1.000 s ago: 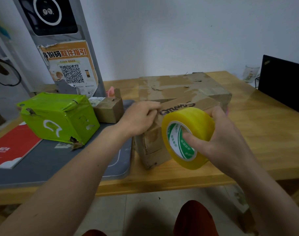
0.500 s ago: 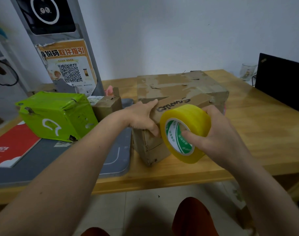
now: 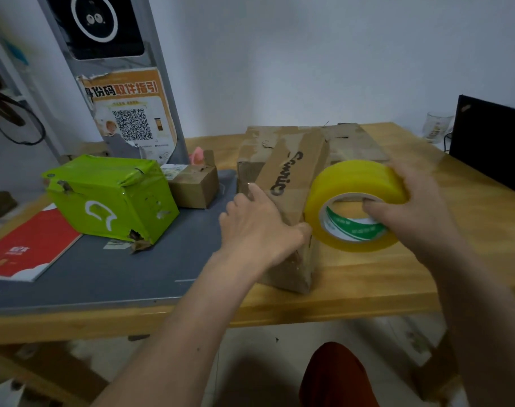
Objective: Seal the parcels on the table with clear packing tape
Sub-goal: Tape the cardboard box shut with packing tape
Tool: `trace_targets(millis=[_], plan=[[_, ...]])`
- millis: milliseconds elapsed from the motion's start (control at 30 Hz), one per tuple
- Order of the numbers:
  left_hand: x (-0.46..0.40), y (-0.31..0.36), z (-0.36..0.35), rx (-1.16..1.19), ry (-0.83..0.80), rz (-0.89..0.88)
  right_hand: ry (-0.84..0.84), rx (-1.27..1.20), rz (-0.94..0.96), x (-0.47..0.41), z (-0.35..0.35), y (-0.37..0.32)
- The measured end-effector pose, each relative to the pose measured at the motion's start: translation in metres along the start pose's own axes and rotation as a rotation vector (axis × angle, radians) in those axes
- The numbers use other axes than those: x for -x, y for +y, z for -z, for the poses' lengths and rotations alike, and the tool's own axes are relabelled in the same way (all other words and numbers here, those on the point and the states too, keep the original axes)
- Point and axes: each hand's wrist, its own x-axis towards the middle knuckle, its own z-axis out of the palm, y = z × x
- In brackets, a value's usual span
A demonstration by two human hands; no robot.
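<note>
Right hand point(image 3: 420, 218) grip on tape roll point(image 3: 356, 201); left hand point(image 3: 256, 227) pressing cardboard box point(image 3: 288, 183).

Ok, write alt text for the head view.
A person's left hand presses on a worn cardboard box on a wooden table while the right hand grips a yellowish tape roll beside it. A green parcel lies to the left.

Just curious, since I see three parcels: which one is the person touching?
The large brown cardboard box with black lettering; the left hand rests on it. The green parcel and small brown box sit untouched.
</note>
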Motion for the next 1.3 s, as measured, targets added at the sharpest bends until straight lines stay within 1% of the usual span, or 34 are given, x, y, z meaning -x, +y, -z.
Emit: trace_targets(millis=[100, 200, 300, 367, 433, 500, 600, 667, 800, 933, 1033, 1100, 1133, 1233, 1300], plan=[[0.009, 0.011, -0.009, -0.179, 0.016, -0.131, 0.065, -0.022, -0.070, -0.005, 0.002, 0.028], [0.002, 0.014, -0.007, -0.346, -0.003, -0.287, 0.060, -0.045, -0.125, -0.009, -0.004, 0.045], [-0.003, 0.019, -0.004, -0.373, -0.049, -0.443, 0.063, -0.052, -0.127, -0.015, -0.009, 0.050], [-0.002, 0.022, -0.006, -0.400, -0.024, -0.533, 0.058, -0.070, -0.131, -0.018, -0.009, 0.050], [0.001, 0.023, -0.010, -0.365, -0.007, -0.565, 0.042, -0.076, -0.135, -0.019, -0.009, 0.052], [0.003, 0.022, -0.010, -0.352, -0.022, -0.514, 0.008, -0.059, -0.123, -0.018, -0.009, 0.052], [0.001, 0.022, -0.008, -0.458, -0.050, -0.379, -0.028, -0.029, -0.124, -0.018, -0.008, 0.049], [-0.002, 0.020, -0.004, -0.479, -0.066, -0.298, -0.060, -0.026, -0.121, -0.017, -0.005, 0.047], [-0.008, 0.021, 0.004, -0.408, -0.145, -0.150, -0.123, -0.019, -0.119, -0.017, -0.001, 0.046], [-0.020, 0.036, 0.011, -0.392, -0.191, -0.087, -0.139, -0.058, -0.149, -0.015, 0.000, 0.046], [-0.027, 0.033, 0.006, -0.321, -0.202, -0.118, -0.144, -0.070, -0.169, -0.014, -0.001, 0.049], [-0.028, 0.027, 0.004, -0.244, -0.170, -0.121, -0.121, -0.078, -0.168, -0.013, -0.004, 0.048], [-0.027, 0.023, 0.004, -0.174, -0.128, -0.115, -0.077, -0.102, -0.168, -0.011, -0.006, 0.048], [-0.022, 0.011, 0.003, 0.125, 0.042, -0.101, 0.140, -0.248, -0.178, 0.001, -0.017, 0.045], [-0.017, 0.001, 0.000, 0.316, 0.116, -0.101, 0.195, -0.396, -0.202, 0.010, -0.029, 0.041]])
